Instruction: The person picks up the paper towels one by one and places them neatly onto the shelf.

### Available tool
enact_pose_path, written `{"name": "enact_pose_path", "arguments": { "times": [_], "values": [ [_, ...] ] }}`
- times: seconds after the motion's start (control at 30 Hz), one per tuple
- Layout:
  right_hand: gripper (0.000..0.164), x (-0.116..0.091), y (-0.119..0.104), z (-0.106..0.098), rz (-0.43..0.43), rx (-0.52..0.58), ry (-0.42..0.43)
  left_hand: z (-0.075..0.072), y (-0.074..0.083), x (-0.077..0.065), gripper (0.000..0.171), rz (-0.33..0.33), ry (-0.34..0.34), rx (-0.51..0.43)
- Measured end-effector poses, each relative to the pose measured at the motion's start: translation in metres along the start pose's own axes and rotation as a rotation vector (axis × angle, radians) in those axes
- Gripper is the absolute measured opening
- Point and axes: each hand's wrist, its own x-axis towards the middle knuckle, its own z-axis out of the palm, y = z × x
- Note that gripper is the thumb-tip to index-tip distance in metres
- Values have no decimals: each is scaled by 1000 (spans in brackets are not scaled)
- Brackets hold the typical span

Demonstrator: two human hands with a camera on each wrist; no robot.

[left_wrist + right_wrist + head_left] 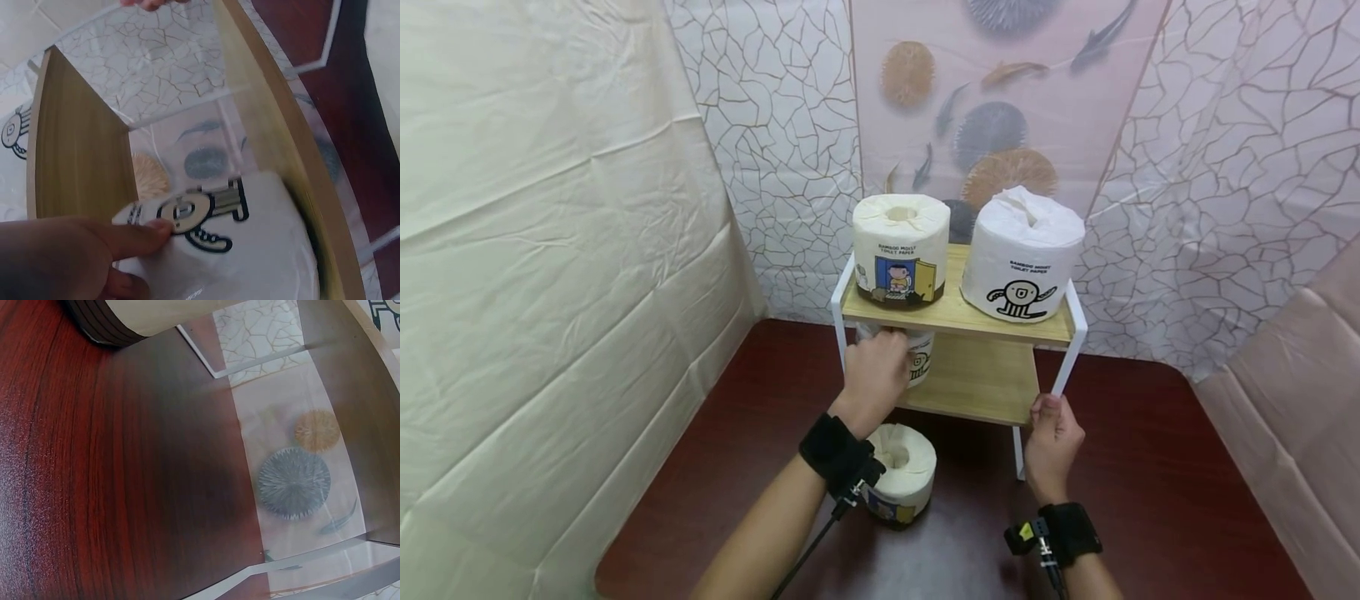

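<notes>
My left hand (876, 375) reaches in at the left end of the lower shelf and holds a white wrapped toilet roll (921, 360). In the left wrist view its thumb lies against the roll's printed front; the other fingers are partly hidden. My right hand (1054, 437) grips the right side of the small two-tier shelf (977, 379), where the white metal frame meets the lower board. Fingertips of that hand (153, 3) show at the top of the left wrist view; the right wrist view does not show it.
On the upper board stand a cream toilet roll with a cartoon print (887, 242) and a larger white wrapped one (1022, 258). Another cream roll (913, 467) sits on the dark red table (1150, 500) beneath my left forearm. Patterned cloth (775, 150) hangs behind.
</notes>
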Motion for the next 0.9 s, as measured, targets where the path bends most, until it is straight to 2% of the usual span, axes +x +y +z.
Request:
{"name": "enact_pose_path", "arguments": {
  "times": [0.17,0.27,0.43,0.67,0.77,0.9],
  "values": [
    [48,1,0,-1,23,-16,-12,1,-5,0,17,7,-7,14],
    [48,0,0,0,28,-20,-18,-1,-4,-2,19,-5,-34,37],
    [50,-1,0,-1,8,-11,-8,-7,8,-4,39,-48,-45,89],
    [51,-2,2,-1,9,5,5,-1,26,-2,48,5,25,270],
    [51,-2,2,-1,15,4,5,3,30,0,54,-17,22,287],
    [49,-1,0,-1,8,10,2,4,31,4,53,-40,-15,272]
  ]
}}
